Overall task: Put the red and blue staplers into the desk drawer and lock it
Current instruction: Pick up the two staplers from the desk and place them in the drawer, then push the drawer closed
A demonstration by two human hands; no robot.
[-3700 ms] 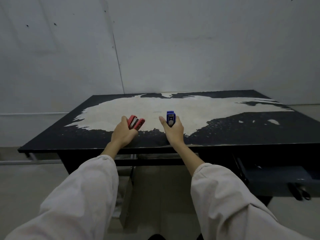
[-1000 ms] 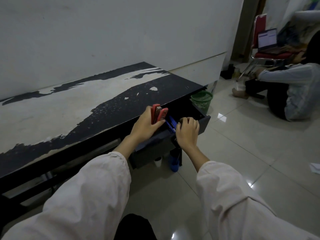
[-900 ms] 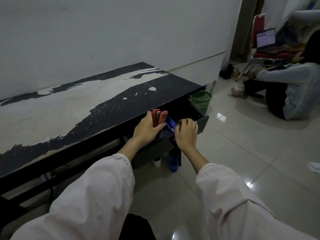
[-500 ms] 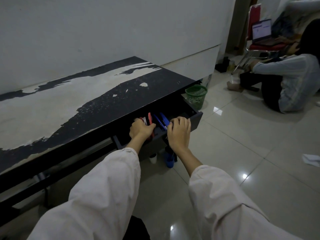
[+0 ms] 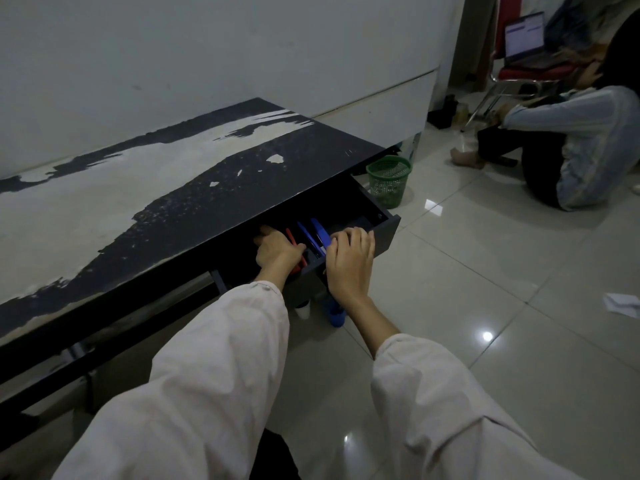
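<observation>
The black desk drawer [image 5: 386,230] is pulled out at the right end of the worn desk [image 5: 173,188]. My left hand [image 5: 277,252] reaches down inside it, closed over the red stapler [image 5: 291,236], of which only thin red edges show. The blue stapler [image 5: 317,233] lies in the drawer just right of the red one, beside my right fingers. My right hand [image 5: 349,261] curls over the drawer's front edge. Any lock or key on the drawer is hidden.
A green mesh basket [image 5: 389,181] stands on the tiled floor past the drawer. A blue cup [image 5: 336,315] and a white cup [image 5: 304,311] sit under it. A person [image 5: 571,150] sits on the floor at right by a chair with a laptop [image 5: 523,36]. Paper [image 5: 623,304] lies far right.
Both staplers came off the desk top and over to the open drawer. My left hand has sunk lower into it with the red stapler; my right hand stays on the front edge.
</observation>
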